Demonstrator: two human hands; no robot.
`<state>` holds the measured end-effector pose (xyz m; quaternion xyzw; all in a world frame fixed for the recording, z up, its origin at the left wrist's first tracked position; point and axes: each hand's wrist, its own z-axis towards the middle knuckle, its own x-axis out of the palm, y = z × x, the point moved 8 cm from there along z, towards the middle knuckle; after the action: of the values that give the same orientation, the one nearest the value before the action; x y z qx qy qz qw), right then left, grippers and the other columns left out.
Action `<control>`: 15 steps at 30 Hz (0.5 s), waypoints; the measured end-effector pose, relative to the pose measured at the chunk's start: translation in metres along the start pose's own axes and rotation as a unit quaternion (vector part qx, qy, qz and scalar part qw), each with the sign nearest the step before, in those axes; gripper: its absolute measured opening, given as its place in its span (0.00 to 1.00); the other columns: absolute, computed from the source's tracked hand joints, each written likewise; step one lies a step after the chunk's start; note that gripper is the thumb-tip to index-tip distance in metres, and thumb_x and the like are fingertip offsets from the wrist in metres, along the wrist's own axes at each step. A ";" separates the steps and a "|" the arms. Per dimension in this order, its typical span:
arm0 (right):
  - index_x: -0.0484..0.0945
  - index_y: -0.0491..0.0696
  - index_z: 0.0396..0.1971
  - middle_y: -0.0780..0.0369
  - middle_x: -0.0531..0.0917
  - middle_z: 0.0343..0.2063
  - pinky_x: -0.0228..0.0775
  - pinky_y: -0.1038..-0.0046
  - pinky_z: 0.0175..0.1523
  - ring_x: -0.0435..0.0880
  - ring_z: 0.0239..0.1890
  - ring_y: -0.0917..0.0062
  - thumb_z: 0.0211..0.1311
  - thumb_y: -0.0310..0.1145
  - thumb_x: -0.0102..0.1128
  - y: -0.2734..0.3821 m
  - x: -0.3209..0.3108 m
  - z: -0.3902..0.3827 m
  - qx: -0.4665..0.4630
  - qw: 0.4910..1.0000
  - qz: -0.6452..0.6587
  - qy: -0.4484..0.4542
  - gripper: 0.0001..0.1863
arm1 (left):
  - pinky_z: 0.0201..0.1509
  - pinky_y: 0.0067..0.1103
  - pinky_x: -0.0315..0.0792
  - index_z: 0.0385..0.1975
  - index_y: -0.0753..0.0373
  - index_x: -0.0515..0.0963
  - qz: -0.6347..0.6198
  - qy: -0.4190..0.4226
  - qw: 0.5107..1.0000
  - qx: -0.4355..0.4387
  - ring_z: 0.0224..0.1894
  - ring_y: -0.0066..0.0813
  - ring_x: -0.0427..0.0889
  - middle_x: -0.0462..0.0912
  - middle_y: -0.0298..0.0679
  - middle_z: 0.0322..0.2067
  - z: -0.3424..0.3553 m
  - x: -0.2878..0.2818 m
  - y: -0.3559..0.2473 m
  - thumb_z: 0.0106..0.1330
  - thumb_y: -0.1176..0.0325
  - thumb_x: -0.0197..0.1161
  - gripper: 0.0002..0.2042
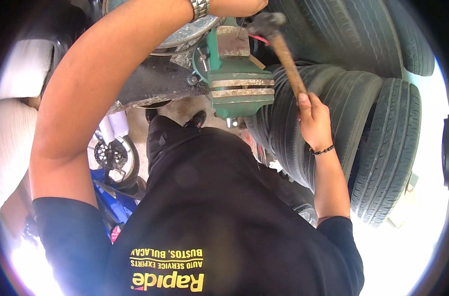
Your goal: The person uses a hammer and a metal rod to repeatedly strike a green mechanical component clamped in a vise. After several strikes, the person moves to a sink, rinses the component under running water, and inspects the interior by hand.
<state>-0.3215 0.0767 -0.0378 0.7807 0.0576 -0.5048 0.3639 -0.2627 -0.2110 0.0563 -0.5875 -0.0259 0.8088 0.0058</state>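
My right hand (310, 116) grips the wooden handle of a hammer (286, 54), whose dark metal head is raised toward the top, right of the green bench vise (241, 101). A small red piece (259, 38) shows under the hammer head. My left hand (239, 6) reaches to the top edge, above the vise, a watch on its wrist; its fingers are mostly cut off. Beside it, partly behind my forearm, lies a round metal piece (182, 37) on the dark, worn bench (155, 76).
Large tires (382, 148) crowd the right side and top right, close to my right arm. A blue motorcycle (106, 202) with its wheel stands below left of the bench. Pale padded shapes (17, 69) are at far left. My feet (195, 118) show under the bench.
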 end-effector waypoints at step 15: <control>0.75 0.42 0.32 0.56 0.78 0.18 0.69 0.67 0.27 0.79 0.20 0.71 0.77 0.49 0.48 0.027 -0.033 -0.004 0.020 0.990 0.090 -0.109 0.23 | 0.40 0.37 0.79 0.24 0.63 0.86 0.000 0.061 0.998 0.010 0.34 0.48 0.87 0.86 0.51 0.27 0.003 -0.001 -0.010 0.63 0.59 0.55 0.17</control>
<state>-0.3226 0.0686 0.0040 0.7300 -0.0629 -0.5531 0.3965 -0.2652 -0.2014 0.0589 -0.6358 -0.0176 0.7716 0.0127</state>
